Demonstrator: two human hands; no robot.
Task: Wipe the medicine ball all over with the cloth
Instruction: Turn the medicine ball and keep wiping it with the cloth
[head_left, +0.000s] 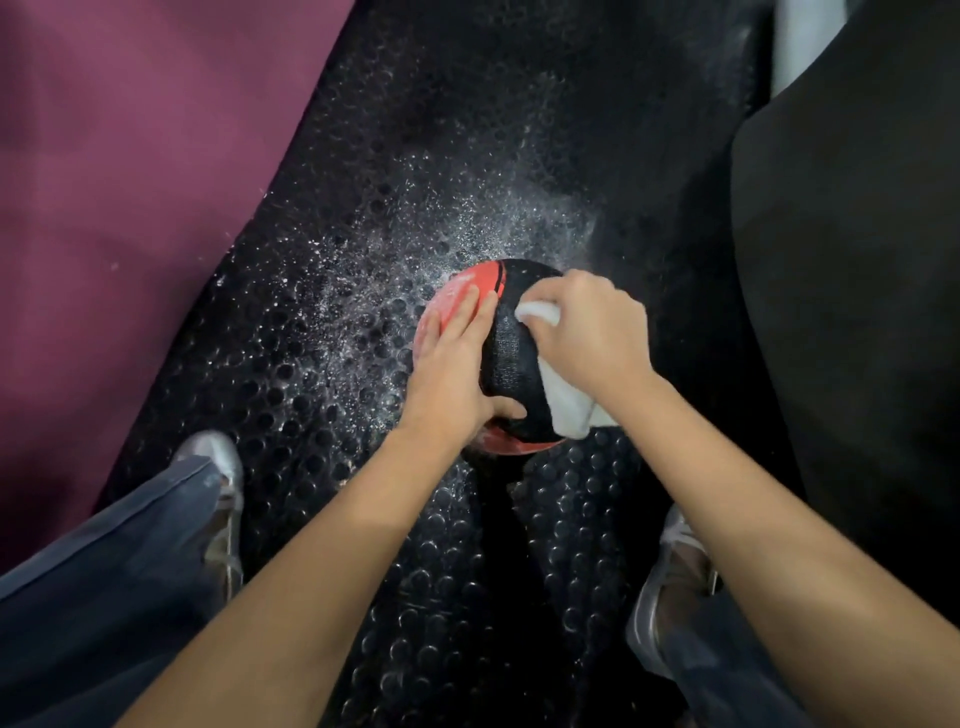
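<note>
Medicine ball (511, 358), red and black, is sitting on the black studded rubber mat (363, 260), between the person's two shoes. Left hand (452, 364) is lying flat on the ball's left side, fingers straight and close together over the red panel, thumb reaching under the near side. Right hand (592, 332) is curling its fingers around the white cloth (563, 402), apparently pressing it against the ball's right side. White specks are covering the mat around the ball.
</note>
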